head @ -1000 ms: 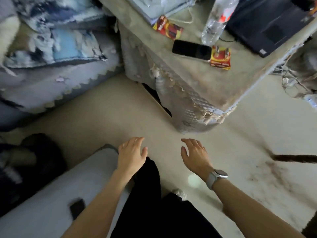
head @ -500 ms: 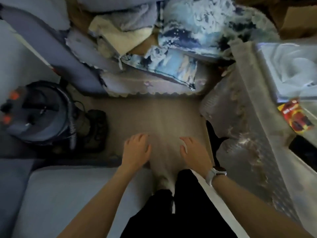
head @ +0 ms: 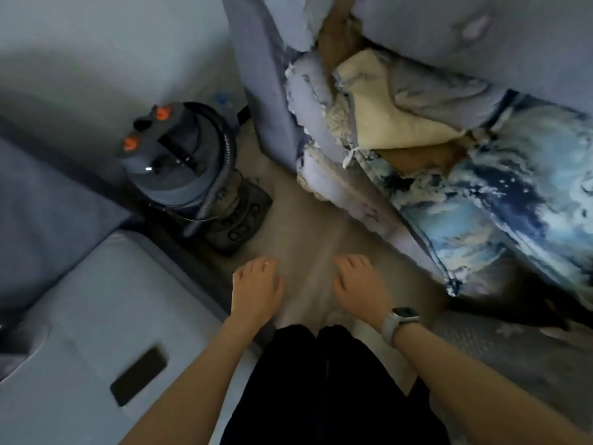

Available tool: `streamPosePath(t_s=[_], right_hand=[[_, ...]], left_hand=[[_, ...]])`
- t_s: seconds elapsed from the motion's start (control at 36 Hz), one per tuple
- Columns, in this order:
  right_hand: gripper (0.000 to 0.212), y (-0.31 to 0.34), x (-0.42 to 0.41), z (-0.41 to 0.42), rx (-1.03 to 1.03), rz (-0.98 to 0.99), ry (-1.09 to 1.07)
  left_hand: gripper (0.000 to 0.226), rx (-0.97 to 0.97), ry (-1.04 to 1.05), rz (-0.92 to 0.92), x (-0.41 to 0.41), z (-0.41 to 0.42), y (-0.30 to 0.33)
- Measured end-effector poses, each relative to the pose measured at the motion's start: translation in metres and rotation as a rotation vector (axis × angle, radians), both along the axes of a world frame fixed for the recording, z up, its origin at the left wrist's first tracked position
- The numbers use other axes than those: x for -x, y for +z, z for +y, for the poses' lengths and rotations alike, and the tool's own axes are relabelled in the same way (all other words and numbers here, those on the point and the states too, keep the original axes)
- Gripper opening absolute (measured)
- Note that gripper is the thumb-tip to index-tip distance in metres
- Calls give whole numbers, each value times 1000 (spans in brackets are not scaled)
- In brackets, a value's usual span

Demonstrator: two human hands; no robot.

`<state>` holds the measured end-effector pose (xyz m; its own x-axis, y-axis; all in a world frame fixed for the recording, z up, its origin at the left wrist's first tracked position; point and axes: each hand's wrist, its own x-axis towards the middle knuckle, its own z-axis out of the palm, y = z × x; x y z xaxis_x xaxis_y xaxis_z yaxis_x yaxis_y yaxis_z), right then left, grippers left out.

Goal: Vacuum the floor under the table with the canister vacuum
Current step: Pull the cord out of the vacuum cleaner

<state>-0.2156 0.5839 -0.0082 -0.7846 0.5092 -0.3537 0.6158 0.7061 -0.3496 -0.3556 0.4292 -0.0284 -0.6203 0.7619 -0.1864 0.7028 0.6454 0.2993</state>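
Observation:
A grey canister vacuum (head: 175,155) with orange knobs stands on the floor in the corner at the left, its ribbed hose (head: 221,175) looped down its right side. A dark floor nozzle or mat (head: 239,220) lies at its base. My left hand (head: 255,289) hovers palm-down below and to the right of the vacuum, fingers apart, holding nothing. My right hand (head: 361,285), with a watch on its wrist, hangs beside it, also empty. The table is out of view.
A grey seat cushion (head: 80,316) with a dark phone (head: 139,375) on it fills the lower left. A worn blue sofa (head: 321,130) piled with a blue-white patterned cushion (head: 500,200) and a cream blanket (head: 385,114) runs along the right. Beige floor (head: 308,226) lies between.
The view has swung left, away from the table, onto the corner with the vacuum. The vacuum now sits closer to the middle. Both hands stay out in front, empty.

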Motion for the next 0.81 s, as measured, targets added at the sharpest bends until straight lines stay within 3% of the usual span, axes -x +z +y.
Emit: streamPosePath(t_s=[0.22, 0.39, 0.61, 0.81], right_hand=[[41, -12, 94, 45, 4, 39, 275], [43, -24, 192, 61, -19, 45, 440], [37, -39, 356, 63, -25, 74, 565], [47, -68, 483, 54, 27, 48, 573]], left_hand=[[34, 20, 345, -89, 42, 11, 2], [43, 66, 516, -116, 118, 13, -6], [47, 31, 682, -176, 257, 20, -18], [46, -17, 817, -240, 344, 23, -50]])
